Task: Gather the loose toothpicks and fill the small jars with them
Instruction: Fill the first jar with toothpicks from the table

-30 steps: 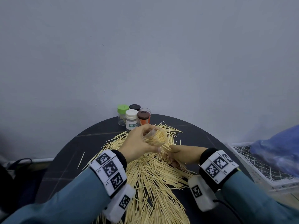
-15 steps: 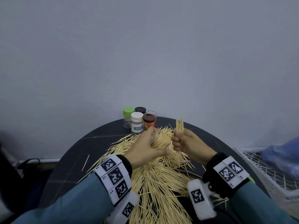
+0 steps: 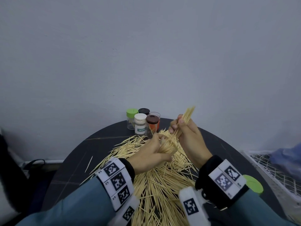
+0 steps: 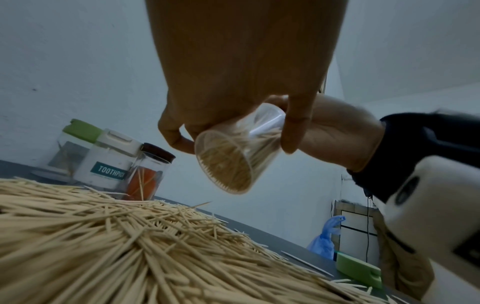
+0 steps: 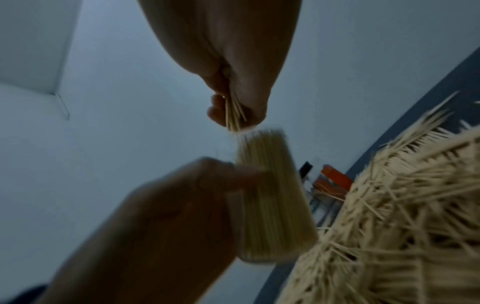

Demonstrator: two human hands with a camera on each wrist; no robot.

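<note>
My left hand (image 3: 151, 150) grips a clear small jar (image 4: 233, 152), tilted and nearly full of toothpicks, above the heap. The same jar (image 5: 270, 197) shows blurred in the right wrist view. My right hand (image 3: 182, 129) pinches a bundle of toothpicks (image 3: 187, 115), slanted, with its lower ends at the jar's mouth. A big heap of loose toothpicks (image 3: 156, 181) covers the round dark table (image 3: 91, 149). Several lidded jars stand at the far edge: green lid (image 3: 131, 117), white lid with a TOOTHPICK label (image 3: 140, 124), brown lid (image 3: 152, 123), black lid (image 3: 144, 110).
A green lid (image 3: 253, 183) lies on the table by my right wrist. A white wire basket (image 3: 275, 173) with a blue plastic bag (image 3: 288, 155) stands to the right. One stray toothpick (image 3: 88, 163) lies left of the heap. A grey wall rises just behind the table.
My right hand took a bundle of toothpicks from the heap, raised it, and brought its lower ends down to the mouth of the jar. The left hand has kept hold of the jar.
</note>
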